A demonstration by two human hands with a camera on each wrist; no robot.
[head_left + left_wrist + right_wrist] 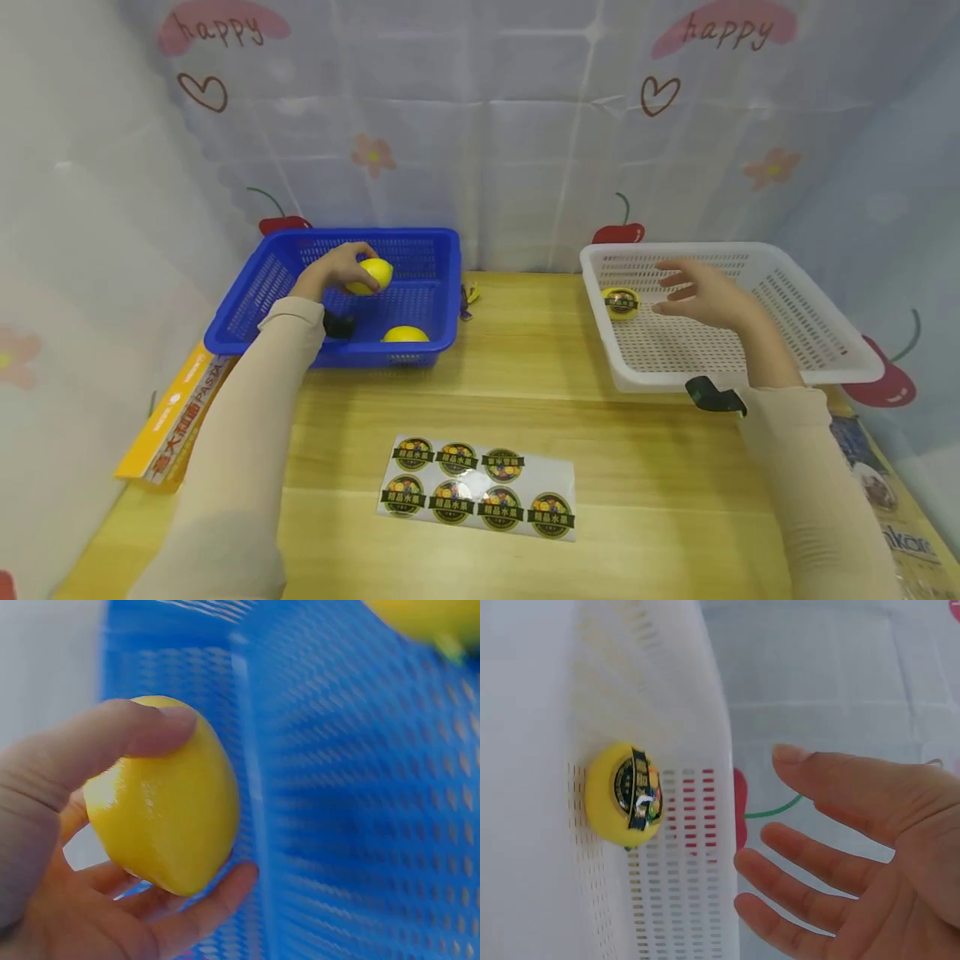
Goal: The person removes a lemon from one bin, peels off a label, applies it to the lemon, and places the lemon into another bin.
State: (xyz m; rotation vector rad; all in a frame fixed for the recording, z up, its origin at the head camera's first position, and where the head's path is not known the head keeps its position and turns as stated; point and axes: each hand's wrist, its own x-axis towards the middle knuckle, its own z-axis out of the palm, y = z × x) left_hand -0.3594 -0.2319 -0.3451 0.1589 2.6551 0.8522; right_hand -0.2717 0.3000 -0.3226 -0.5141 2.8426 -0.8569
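Observation:
In my left hand (341, 268) is a lemon (169, 802), gripped between thumb and fingers over the blue basket (446, 292). A second lemon (406, 334) lies in that basket near its front right corner. My right hand (708, 293) hangs over the white basket (750, 382), fingers relaxed and holding nothing. Left of those fingers, inside the white basket, sits a lemon with a round dark label (621, 303). On the table in front lies a sheet of round stickers (477, 487), with one place in its upper row bare.
An orange pasta box (176, 417) lies by the left edge, partly beneath the blue basket. A small purple and yellow item (468, 298) is beside that basket. Printed packaging (892, 517) lies at the right edge, partly behind my right arm. A patterned curtain (525, 125) closes off the back.

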